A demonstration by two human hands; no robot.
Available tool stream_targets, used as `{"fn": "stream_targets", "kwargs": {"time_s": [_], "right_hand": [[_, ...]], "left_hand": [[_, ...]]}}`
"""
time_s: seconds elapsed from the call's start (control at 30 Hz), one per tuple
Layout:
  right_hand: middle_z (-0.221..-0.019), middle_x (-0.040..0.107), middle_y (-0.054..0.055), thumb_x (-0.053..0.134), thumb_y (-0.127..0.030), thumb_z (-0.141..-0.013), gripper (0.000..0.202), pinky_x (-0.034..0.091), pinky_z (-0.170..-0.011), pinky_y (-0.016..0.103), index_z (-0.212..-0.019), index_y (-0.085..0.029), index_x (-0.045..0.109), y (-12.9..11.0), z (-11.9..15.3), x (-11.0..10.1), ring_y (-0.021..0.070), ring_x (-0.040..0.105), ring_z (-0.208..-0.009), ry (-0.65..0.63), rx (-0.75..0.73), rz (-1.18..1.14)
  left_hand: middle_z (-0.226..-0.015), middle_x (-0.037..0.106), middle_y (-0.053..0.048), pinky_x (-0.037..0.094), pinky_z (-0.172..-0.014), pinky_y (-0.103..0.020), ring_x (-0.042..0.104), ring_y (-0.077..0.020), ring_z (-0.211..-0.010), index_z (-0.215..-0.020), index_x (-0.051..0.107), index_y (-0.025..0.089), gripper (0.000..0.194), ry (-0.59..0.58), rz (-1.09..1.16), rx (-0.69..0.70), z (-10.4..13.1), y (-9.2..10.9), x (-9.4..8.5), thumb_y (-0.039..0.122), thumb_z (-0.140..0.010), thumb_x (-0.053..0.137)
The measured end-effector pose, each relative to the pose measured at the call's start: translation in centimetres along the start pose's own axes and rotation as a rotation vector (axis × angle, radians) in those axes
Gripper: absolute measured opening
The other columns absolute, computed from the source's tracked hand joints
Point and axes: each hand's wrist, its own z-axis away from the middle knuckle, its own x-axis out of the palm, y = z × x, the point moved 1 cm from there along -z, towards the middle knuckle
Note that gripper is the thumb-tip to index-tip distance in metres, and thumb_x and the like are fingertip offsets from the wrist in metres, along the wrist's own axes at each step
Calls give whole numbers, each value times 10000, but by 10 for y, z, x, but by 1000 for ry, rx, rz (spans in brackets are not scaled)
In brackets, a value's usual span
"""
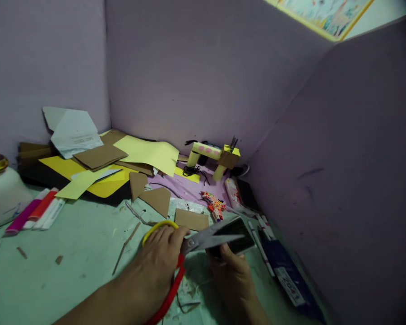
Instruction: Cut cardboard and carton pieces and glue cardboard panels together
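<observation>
My left hand [159, 257] is wrapped around a large pair of scissors [203, 239] with a yellow loop and a red loop. The blades stand slightly apart and point right, passing over the phone. In my right hand [235, 273] is a dark phone [238, 241] with a silvery edge; the thumb lies against its near side. Just beyond the blades lies a small flat cardboard rectangle [191, 220]. Cut cardboard pieces [157, 201] and thin trimmings [126, 248] are scattered over the green table [84, 280].
Markers [42, 210] and a white rounded object [5, 198] sit at left. Yellow paper [150, 151] and cardboard are heaped behind. A yellow giraffe-like paper model [206, 151] stands near the back wall. To the right lie a colourful cutout [214, 205] and a blue box [286, 271].
</observation>
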Motion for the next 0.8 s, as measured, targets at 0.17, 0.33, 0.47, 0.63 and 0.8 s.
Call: {"fn": "stream_targets", "kwargs": {"time_s": [0.17,0.33,0.47,0.63,0.8], "right_hand": [[-818,746,-6,820,-283,-570,283,511,-791,345,-838,-297,730,1,1,2,199,677,-799,-14,-41,-18],[-851,746,12,802,-296,-603,312,514,-780,368,-904,-295,723,0,1,0,225,675,-849,-28,-28,18],[-802,743,19,825,-310,-553,453,503,-802,393,-986,-255,704,2,0,-6,250,671,-844,99,-113,114],[-748,734,34,816,-246,-560,461,506,-752,373,-999,-180,693,5,1,-6,244,665,-776,80,-85,208],[-721,721,48,779,-218,-586,296,521,-703,371,-872,-171,718,-1,0,0,259,655,-749,-45,-143,335]], "left_hand": [[-1113,555,-133,418,-903,-467,501,-284,-1063,-1237,441,164,559,-19,-125,-62,1,10,7,-2,-710,352],[-1131,564,-159,415,-912,-456,517,-295,-1076,-1248,439,128,531,-67,-73,-140,-1,11,1,23,-733,362],[-990,632,-118,471,-762,-367,616,-243,-873,-1211,433,169,388,79,97,-247,-3,1,-9,129,-842,321],[-862,646,-124,438,-619,-398,636,-307,-743,-1110,492,198,312,171,-210,-462,-13,-19,-42,293,-890,293],[-964,637,-200,442,-645,-441,618,-391,-898,-1125,519,153,358,113,-407,-542,-20,-47,-60,223,-831,327]]}}
